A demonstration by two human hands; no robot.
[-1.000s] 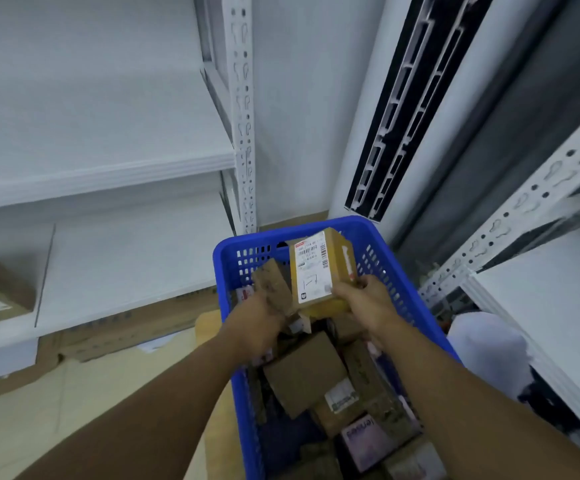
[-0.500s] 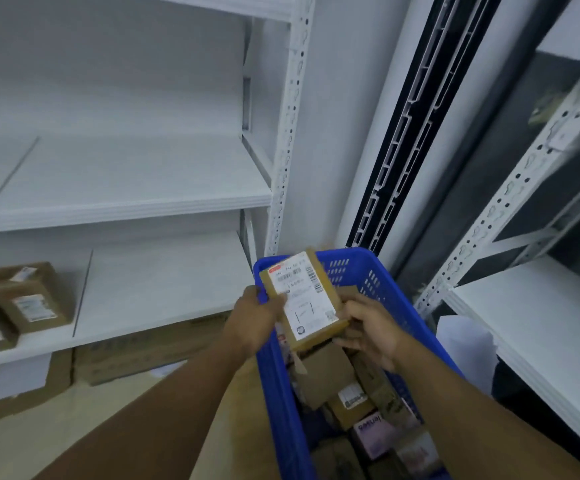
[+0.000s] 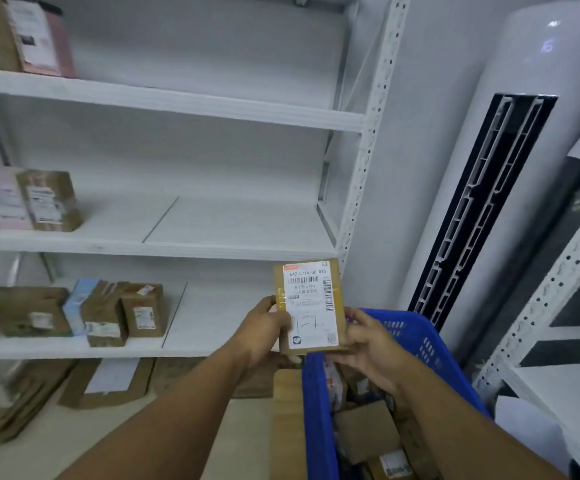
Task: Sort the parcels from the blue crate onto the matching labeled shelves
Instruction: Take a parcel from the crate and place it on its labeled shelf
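Parcel up and squared since half a second ago: the small brown cardboard parcel [image 3: 311, 306] was tilted, and now stands upright and higher, white label to the camera. View has swung up and left, so more shelving shows.

Nearest: two bare forearms reach in from the bottom edge.
- Left hand [image 3: 264, 327] takes the parcel's left edge, thumb on the label's margin, fingers behind. Grip closed on it.
- Right hand [image 3: 368, 344] takes the right edge and lower corner, fingers curled round. Grip closed on it too.
- Label shows barcodes, printed lines and handwritten strokes low down.

Below the hands: blue slotted plastic crate [image 3: 430, 344], with the held parcel above its far left corner. Inside lie loose brown cardboard parcels [image 3: 368, 431], some labelled. Pale wooden surface [image 3: 286, 410] sits just left of the crate wall.

Floor, left: flat cardboard sheets [image 3: 108, 382] lie under the lowest shelf.

Farther: white metal shelving unit [image 3: 361, 188].
- Lowest shelf [image 3: 212, 348]: a row of brown boxes [image 3: 143, 310] with one light blue box [image 3: 77, 299] among them, packed side by side.
- Middle shelf [image 3: 240, 251]: a taped brown box [image 3: 49, 199] beside a pink parcel [image 3: 1, 199], at the left end.
- Top shelf [image 3: 177, 105]: more labelled parcels [image 3: 39, 36] at the far left.

Right of the shelf post: tall white column unit with a black slotted vent [image 3: 482, 202]. Far right edge: a second white perforated rack [image 3: 558, 282].
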